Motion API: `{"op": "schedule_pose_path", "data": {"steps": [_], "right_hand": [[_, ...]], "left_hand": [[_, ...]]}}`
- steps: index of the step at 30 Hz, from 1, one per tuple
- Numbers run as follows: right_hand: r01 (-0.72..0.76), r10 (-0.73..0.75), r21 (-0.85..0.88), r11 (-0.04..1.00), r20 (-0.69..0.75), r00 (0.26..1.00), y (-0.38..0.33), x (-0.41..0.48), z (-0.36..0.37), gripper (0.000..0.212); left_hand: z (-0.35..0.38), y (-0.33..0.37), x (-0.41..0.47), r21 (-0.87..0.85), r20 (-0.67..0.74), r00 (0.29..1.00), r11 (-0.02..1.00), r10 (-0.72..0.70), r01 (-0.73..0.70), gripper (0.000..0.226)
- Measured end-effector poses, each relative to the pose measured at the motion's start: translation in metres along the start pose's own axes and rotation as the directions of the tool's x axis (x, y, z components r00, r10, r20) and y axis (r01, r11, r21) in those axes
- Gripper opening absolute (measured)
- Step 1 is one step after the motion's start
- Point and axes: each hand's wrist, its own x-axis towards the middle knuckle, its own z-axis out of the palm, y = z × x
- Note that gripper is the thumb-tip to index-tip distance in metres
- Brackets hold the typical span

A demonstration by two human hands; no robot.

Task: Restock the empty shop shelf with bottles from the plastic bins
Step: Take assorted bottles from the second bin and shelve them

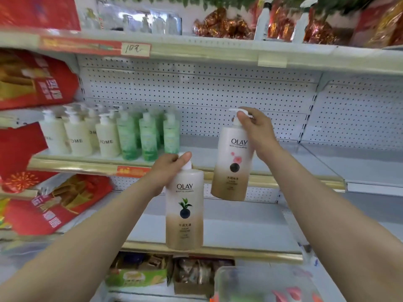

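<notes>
My left hand [169,168] grips the white pump top of an Olay bottle with a green leaf label [184,211], hanging upright in front of the shelves. Higher up, my right hand [257,129] holds the pump of a second Olay bottle with a pink flower label [232,164], slightly tilted, in front of the middle shelf [294,168]. That shelf carries cream pump bottles [78,136] and green bottles [148,138] on its left part; to the right of them it is bare. A clear plastic bin [261,284] shows at the bottom right with blurred items inside.
Red packaged goods [37,83] fill the shelves on the left. The top shelf [196,49] holds foil decorations and white bottles. A lower white shelf [239,227] runs behind the left-hand bottle. Boxes of small goods [165,273] sit on the lowest level.
</notes>
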Motion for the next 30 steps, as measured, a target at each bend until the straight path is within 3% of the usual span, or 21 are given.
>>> {"op": "schedule_pose_path", "data": {"steps": [2,8,11,14,17,22,26,30], "right_hand": [[0.018,-0.018,-0.028,0.999,-0.005,1.000,-0.005,0.015,0.022,0.028],[0.064,-0.064,-0.040,0.997,-0.015,0.998,-0.007,0.052,0.076,0.030],[0.074,-0.074,-0.044,0.996,0.002,0.997,0.000,0.066,0.097,0.026],[0.077,-0.075,-0.057,0.995,0.043,0.996,0.008,0.079,0.110,0.008],[0.096,-0.087,-0.098,0.991,0.093,0.992,0.019,0.091,0.121,0.008],[0.077,-0.062,-0.125,0.989,0.122,0.991,0.039,0.109,0.125,0.021],[0.028,-0.003,-0.131,0.991,0.182,0.983,0.041,0.119,0.120,0.031],[0.008,0.108,-0.282,0.959,0.392,0.913,0.049,0.120,0.105,0.074]], "left_hand": [[-0.020,-0.003,0.011,0.015,0.000,1.000,1.000,0.005,-0.005,0.091],[-0.064,-0.018,0.041,0.061,0.019,1.000,0.998,0.000,-0.001,0.084],[-0.077,-0.019,0.046,0.045,0.032,0.999,0.999,-0.022,0.020,0.089],[-0.086,-0.024,0.054,0.052,0.041,0.999,0.999,-0.006,0.004,0.084],[-0.092,-0.029,0.066,0.059,-0.003,1.000,0.998,0.009,-0.009,0.104],[-0.092,-0.016,0.077,0.055,-0.023,0.999,0.998,0.039,-0.038,0.111],[-0.087,-0.006,0.086,0.036,-0.028,0.999,0.999,0.042,-0.041,0.079],[-0.080,-0.002,0.093,0.006,-0.043,0.999,1.000,0.008,-0.008,0.077]]}}
